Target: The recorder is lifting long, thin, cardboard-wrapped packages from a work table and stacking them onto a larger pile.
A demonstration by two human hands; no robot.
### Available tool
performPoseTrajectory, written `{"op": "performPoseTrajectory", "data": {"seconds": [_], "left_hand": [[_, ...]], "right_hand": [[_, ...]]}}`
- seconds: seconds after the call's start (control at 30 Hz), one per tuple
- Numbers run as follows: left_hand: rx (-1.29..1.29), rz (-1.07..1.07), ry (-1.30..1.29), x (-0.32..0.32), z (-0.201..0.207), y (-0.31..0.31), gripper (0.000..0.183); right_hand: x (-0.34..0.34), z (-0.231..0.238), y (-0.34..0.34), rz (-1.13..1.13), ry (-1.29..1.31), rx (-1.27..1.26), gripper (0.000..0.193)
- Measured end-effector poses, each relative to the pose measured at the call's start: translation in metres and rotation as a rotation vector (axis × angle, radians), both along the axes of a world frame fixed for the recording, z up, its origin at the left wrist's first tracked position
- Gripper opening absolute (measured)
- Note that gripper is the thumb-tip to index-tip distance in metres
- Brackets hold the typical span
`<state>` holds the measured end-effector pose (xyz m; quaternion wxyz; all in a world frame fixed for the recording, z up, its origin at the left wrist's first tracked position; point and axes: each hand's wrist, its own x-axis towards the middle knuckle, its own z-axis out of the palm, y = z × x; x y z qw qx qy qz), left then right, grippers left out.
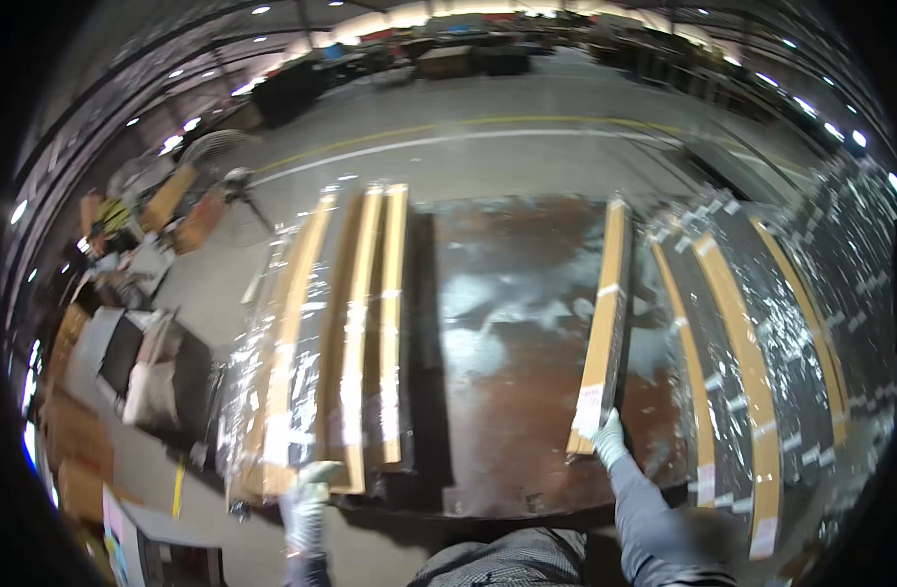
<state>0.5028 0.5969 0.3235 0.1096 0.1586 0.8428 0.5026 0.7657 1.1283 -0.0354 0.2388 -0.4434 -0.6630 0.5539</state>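
Observation:
My right hand (607, 438), in a pale glove, grips the near end of a long narrow package (605, 308). It has a tan cardboard face, a dark side and a white label by my fingers. This package lies apart from the others on a dark, shiny tabletop (507, 391). My left hand (310, 486), gloved too, is at the near ends of several long film-wrapped packages (307, 342) on the left. Blur hides its fingers, and I cannot tell whether it grips one. A slim tan package (394, 323) lies at the right side of that group.
More long wrapped packages (732, 342) lie along the right, with shiny film over them. At the left stand a grey bin-like box (126, 347) and a dark cabinet (175, 553). Beyond the table, floor lines (448, 134) cross the grey floor; a fan (219, 147) stands far left.

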Motion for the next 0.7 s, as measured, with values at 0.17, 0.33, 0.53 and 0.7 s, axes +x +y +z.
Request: {"op": "performPoseTrajectory", "data": {"seconds": [0.17, 0.33, 0.53, 0.7], "left_hand": [[0.317, -0.162, -0.587, 0.086, -0.133, 0.002, 0.051], [0.41, 0.014, -1.278, 0.129, -0.2, -0.005, 0.067], [0.983, 0.209, -1.414, 0.159, -0.292, -0.019, 0.047], [0.618, -0.031, -1.38, 0.189, -0.345, -0.038, 0.05]], "right_hand": [[-0.072, 0.103, -0.199, 0.249, 0.42, -0.57, 0.072], [-0.075, 0.106, -0.281, 0.703, 0.256, -0.561, 0.07], [-0.028, 0.039, -0.297, 0.998, -0.151, 0.071, 0.061], [0.072, 0.012, -0.268, 0.743, -0.057, -0.303, 0.056]]}}
